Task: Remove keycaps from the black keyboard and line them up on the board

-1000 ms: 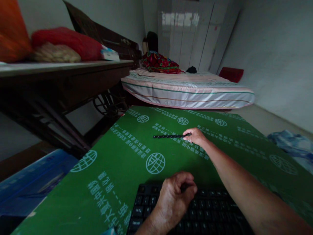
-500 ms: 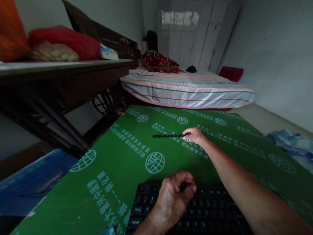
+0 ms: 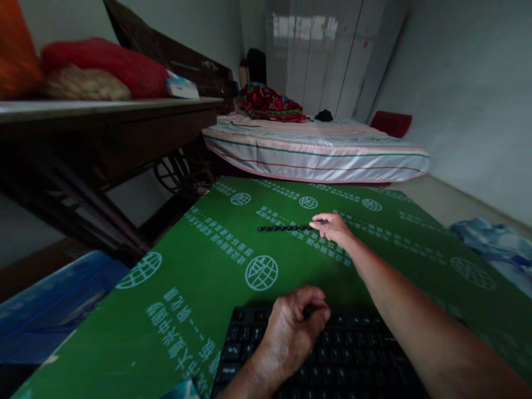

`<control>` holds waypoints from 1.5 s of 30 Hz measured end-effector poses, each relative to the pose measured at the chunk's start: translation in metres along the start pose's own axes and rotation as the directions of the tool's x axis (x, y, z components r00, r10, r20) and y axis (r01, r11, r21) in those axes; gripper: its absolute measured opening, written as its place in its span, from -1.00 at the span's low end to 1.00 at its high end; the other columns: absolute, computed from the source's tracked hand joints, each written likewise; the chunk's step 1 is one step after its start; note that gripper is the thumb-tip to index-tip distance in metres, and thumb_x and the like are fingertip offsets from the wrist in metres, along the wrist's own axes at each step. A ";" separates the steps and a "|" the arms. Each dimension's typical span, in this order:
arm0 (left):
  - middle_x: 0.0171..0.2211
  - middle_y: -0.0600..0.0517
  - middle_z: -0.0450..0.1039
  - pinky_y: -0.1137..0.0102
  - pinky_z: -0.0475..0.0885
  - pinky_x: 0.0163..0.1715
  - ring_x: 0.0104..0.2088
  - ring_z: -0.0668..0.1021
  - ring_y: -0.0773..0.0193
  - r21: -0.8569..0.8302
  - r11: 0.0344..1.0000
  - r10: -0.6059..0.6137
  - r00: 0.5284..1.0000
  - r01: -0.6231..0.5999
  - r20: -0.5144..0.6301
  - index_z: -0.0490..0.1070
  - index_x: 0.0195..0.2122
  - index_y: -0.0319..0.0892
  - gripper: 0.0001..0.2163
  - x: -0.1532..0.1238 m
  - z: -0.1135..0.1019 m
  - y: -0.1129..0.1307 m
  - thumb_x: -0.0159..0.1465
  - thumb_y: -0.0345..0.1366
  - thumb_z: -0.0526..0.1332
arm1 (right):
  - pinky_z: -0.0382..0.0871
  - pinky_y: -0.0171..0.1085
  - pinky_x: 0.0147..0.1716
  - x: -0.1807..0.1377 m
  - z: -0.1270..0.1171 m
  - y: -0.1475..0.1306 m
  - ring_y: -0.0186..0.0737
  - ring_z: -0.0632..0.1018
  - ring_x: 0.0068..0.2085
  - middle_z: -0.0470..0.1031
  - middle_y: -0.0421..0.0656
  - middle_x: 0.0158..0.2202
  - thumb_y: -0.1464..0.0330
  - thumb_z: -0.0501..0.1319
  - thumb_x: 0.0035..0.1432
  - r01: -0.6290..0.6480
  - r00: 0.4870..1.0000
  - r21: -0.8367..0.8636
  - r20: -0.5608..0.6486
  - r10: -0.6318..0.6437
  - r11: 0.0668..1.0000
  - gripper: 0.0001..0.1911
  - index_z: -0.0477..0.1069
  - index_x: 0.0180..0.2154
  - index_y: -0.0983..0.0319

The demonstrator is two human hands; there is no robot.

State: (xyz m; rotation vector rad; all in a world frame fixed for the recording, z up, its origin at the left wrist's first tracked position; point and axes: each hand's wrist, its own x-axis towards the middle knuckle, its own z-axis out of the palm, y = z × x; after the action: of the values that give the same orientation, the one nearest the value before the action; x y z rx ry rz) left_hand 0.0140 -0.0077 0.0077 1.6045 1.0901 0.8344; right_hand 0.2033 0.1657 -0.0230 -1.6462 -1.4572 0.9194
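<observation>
Hands (image 3: pixel 293 330) over green board (image 3: pixel 224 288), bed (image 3: pixel 316 155) beyond

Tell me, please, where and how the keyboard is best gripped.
Probably by the left edge of the keyboard, coming from the left: it lies flat on the green board with that edge mostly uncovered, while the left hand covers part and the right forearm crosses its right side.

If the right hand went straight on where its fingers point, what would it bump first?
Likely the row of small black pieces, right at the fingertips of the right hand; it might pass just above, since depth is unclear.
</observation>
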 end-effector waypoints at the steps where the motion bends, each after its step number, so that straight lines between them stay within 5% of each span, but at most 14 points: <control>1: -0.44 0.05 0.49 0.47 0.39 -0.36 -0.39 0.51 0.30 -0.003 1.000 0.004 1.000 -0.004 -0.001 0.44 -0.40 -0.18 -0.94 0.001 0.000 0.000 0.09 -0.40 0.20 | 0.00 -0.49 -0.80 -0.003 -0.003 0.000 -0.52 0.19 -0.80 0.28 -0.33 -0.78 0.19 0.23 0.04 0.000 1.000 0.010 -0.025 0.001 1.000 -0.55 0.43 -0.10 0.35; 8: -0.45 0.07 0.51 0.45 0.40 -0.33 -0.40 0.53 0.31 -0.059 0.997 0.045 0.999 -0.046 -0.008 0.44 -0.39 -0.18 -0.93 0.005 0.002 -0.003 0.08 -0.37 0.21 | -0.03 -0.46 -0.82 -0.061 -0.042 -0.018 -0.50 0.16 -0.82 0.28 -0.30 -0.79 -0.07 0.06 0.06 0.060 0.989 0.111 -0.141 -0.044 0.992 -0.34 0.41 -0.04 0.32; 13: -0.43 0.06 0.54 0.42 0.42 -0.30 -0.38 0.55 0.30 -0.088 0.995 0.051 0.999 -0.052 -0.014 0.44 -0.36 -0.19 -0.90 0.006 0.003 -0.003 0.07 -0.37 0.22 | -0.02 -0.44 -0.81 -0.142 -0.060 -0.032 -0.47 0.17 -0.81 0.30 -0.26 -0.79 -0.10 -0.09 0.12 0.060 0.998 0.168 0.021 -0.065 0.984 -0.25 0.37 0.02 0.36; 18: -0.42 0.05 0.55 0.42 0.44 -0.28 -0.37 0.56 0.29 -0.076 0.995 0.066 0.998 -0.066 -0.010 0.44 -0.36 -0.20 -0.91 0.007 0.003 -0.004 0.08 -0.40 0.22 | 0.00 -0.45 -0.80 -0.187 -0.056 -0.027 -0.49 0.18 -0.80 0.30 -0.25 -0.78 -0.05 0.04 0.08 -0.021 0.994 0.098 0.110 0.010 0.995 -0.39 0.53 -0.25 0.34; 28: -0.40 0.05 0.55 0.43 0.43 -0.28 -0.37 0.56 0.31 -0.026 0.993 0.114 0.994 -0.114 0.002 0.43 -0.33 -0.20 -0.90 0.008 0.005 -0.005 0.10 -0.40 0.21 | 0.02 -0.46 -0.77 -0.190 -0.044 -0.031 -0.51 0.19 -0.78 0.29 -0.27 -0.79 0.05 0.14 0.07 -0.006 0.957 -0.006 0.290 0.007 1.000 -0.55 0.52 -0.43 0.32; 39: -0.39 0.06 0.54 0.41 0.44 -0.27 -0.36 0.56 0.31 -0.056 0.993 0.103 0.995 -0.102 0.011 0.42 -0.34 -0.20 -0.92 0.008 0.007 -0.007 0.11 -0.40 0.21 | -0.03 -0.47 -0.76 -0.190 -0.040 -0.032 -0.53 0.18 -0.76 0.28 -0.33 -0.76 0.16 0.24 0.00 0.011 0.946 -0.017 0.323 -0.005 1.000 -0.72 0.41 -0.46 0.27; 45: -0.40 0.04 0.53 0.41 0.44 -0.27 -0.37 0.55 0.32 -0.055 0.994 0.094 0.995 -0.093 0.013 0.43 -0.34 -0.23 -0.91 0.008 0.007 -0.006 0.11 -0.40 0.22 | 0.00 -0.47 -0.79 -0.189 -0.040 -0.030 -0.51 0.21 -0.78 0.33 -0.29 -0.75 0.10 0.20 0.02 -0.025 0.943 -0.023 0.332 0.032 0.999 -0.65 0.41 -0.47 0.29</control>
State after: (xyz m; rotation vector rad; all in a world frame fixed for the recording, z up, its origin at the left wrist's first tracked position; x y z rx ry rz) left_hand 0.0213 -0.0018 0.0002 1.6236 0.9789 0.9042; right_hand 0.2061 -0.0227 0.0297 -1.5824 -1.6704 1.2511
